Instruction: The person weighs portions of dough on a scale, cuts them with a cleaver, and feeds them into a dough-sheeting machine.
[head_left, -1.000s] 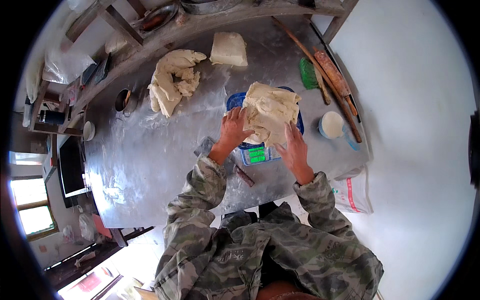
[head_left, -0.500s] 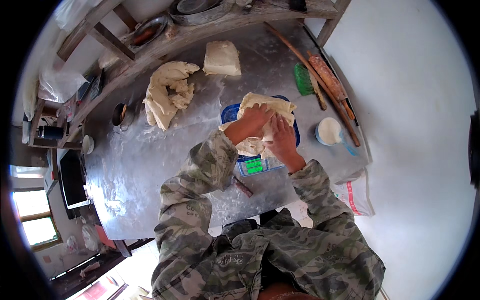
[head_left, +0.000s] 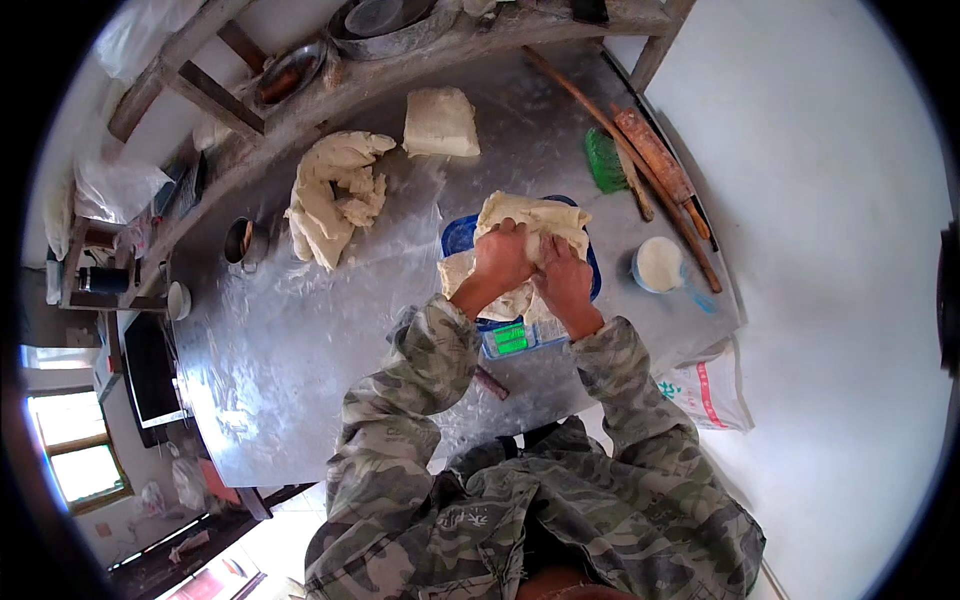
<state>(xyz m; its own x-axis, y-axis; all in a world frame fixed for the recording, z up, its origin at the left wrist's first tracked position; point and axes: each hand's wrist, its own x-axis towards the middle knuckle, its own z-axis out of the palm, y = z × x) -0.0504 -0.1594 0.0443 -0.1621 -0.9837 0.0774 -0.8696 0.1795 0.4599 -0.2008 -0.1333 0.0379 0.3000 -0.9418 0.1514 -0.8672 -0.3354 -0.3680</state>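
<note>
A pale slab of dough (head_left: 535,208) lies in the blue tray (head_left: 458,236) of a digital scale, whose lit green display (head_left: 511,338) faces me. My left hand (head_left: 503,256) is closed on the dough, its fingers curled into the middle of it. Right beside it, my right hand (head_left: 566,284) also grips the dough, fingers bent over a raised fold. The hands hide part of the dough between them. A second flap of dough (head_left: 457,270) hangs toward the tray's left side.
Farther back on the metal table (head_left: 300,400) rest a torn dough mass (head_left: 325,195) and a square dough block (head_left: 441,122). Rolling pins (head_left: 655,155), a green-bristled brush (head_left: 604,160) and a cup of white powder (head_left: 659,265) line the right wall. A short stick (head_left: 489,382) lies before the scale.
My left hand has drawn slightly back toward me and its fingers are more curled. My right hand has shifted a little nearer to me on the dough.
</note>
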